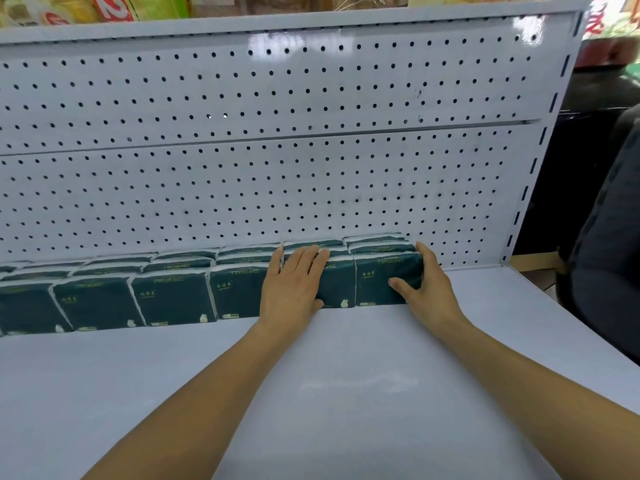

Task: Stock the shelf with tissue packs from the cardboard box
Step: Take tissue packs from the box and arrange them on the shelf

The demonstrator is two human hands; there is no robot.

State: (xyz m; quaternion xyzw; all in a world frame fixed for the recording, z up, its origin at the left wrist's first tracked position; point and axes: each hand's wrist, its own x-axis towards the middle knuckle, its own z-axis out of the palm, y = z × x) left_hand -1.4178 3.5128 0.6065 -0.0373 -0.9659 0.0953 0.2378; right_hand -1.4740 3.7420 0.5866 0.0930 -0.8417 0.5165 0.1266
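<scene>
Tissue packs [173, 299] in dark green wrap stand in a row along the back of the white shelf [346, 375], pressed against the pegboard back panel [277, 150], with more packs lined up behind the front ones. The row runs from the left edge of view to the end pack [384, 271] on the right, and bare shelf lies beyond it. The right hand [420, 285] grips that end pack, fingers curled over its right side and thumb on its front face. The left hand [294, 282] lies flat with straight fingers across the top and front of the neighbouring pack [337, 289], holding nothing. This looks like squaring up the newest packs: I judge the step goes best by pushing leftward with the right hand while the left steadies the neighbour, so that the faces line up and no gap opens. The cardboard box is out of view.
</scene>
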